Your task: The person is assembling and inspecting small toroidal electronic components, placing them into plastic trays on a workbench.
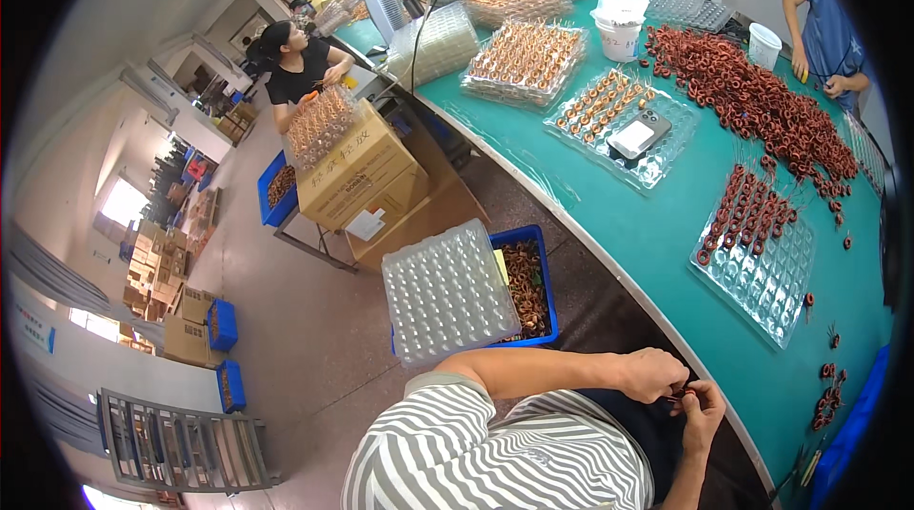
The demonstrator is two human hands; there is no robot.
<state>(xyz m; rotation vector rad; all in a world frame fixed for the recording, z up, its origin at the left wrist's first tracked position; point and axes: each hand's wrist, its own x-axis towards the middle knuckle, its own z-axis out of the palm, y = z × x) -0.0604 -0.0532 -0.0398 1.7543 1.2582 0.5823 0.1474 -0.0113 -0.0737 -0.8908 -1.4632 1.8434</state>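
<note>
Close together at the table's near edge, my left hand (655, 376) and my right hand (703, 411) both have their fingers pinched. Between the right fingertips shows a bit of a small dark red ring coil (687, 393), mostly covered. What the left fingers grip is hidden. On the green table (609, 215) beyond them lies a clear plastic tray (773, 293), its far-left part filled with rows of red ring coils (747, 212) with wire leads. A few loose coils (828, 396) lie right of my hands.
A large heap of red coils (752, 96) spreads across the far right, near another person's hands (819, 77). A smartphone (640, 134) rests on a partly filled tray. Left of the table, an unfilled tray (447, 291) sits over a blue bin (547, 291). Another person (305, 67) sits behind a carton (357, 172).
</note>
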